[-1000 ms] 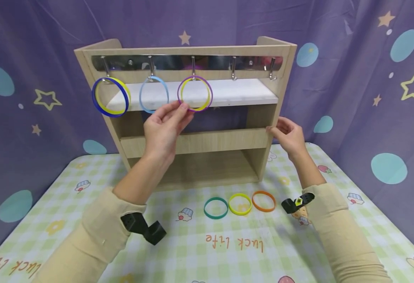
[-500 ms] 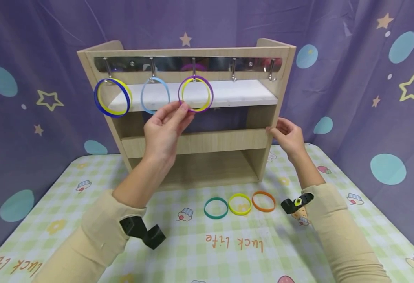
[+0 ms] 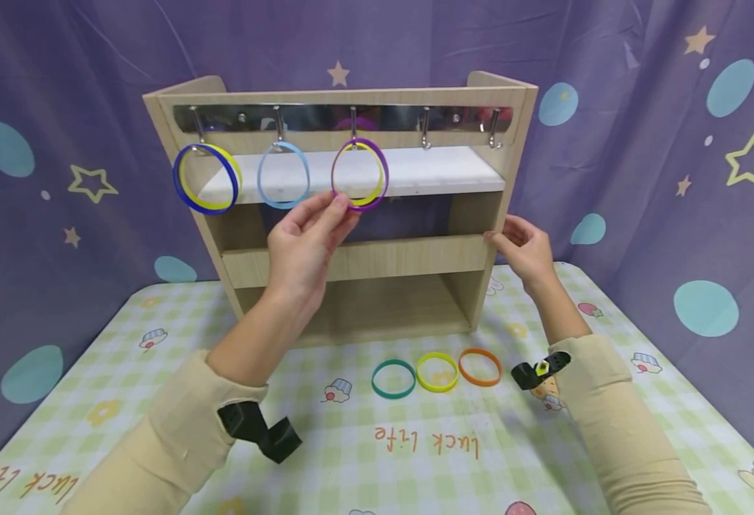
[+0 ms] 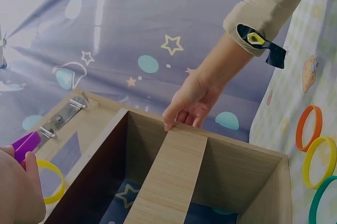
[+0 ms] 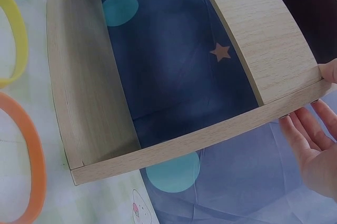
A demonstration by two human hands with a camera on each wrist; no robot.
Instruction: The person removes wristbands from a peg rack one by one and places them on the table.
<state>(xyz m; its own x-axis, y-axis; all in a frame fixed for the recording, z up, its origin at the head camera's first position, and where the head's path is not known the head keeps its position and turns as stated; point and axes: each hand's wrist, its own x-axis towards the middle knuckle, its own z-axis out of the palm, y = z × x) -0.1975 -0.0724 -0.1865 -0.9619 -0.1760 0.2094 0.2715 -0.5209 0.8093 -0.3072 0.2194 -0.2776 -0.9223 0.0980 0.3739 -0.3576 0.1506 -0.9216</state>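
Note:
My left hand (image 3: 306, 247) pinches a purple silicone wristband (image 3: 386, 175) by its lower left side, at the middle hook (image 3: 354, 123) of a metal rail. Just behind it hangs a yellow wristband (image 4: 62, 184) on that same hook. My right hand (image 3: 526, 247) grips the right side panel of the wooden shelf (image 3: 409, 256), thumb at the front edge and fingers on the outer face, as the right wrist view shows. On the left hooks hang a light blue wristband (image 3: 283, 206) and a dark blue wristband (image 3: 206, 209) with another yellow one behind it.
The two right hooks (image 3: 426, 132) carry no band. In front of the shelf, a green wristband (image 3: 393, 395), a yellow-green wristband (image 3: 438, 389) and an orange wristband (image 3: 480, 383) lie in a row on the checked tablecloth (image 3: 325, 472). A purple curtain (image 3: 634, 179) surrounds the table.
My left hand has shifted slightly right and down, drawing the purple band's lower left side along; the ring looks narrower and more turned. My right hand keeps its place on the side panel.

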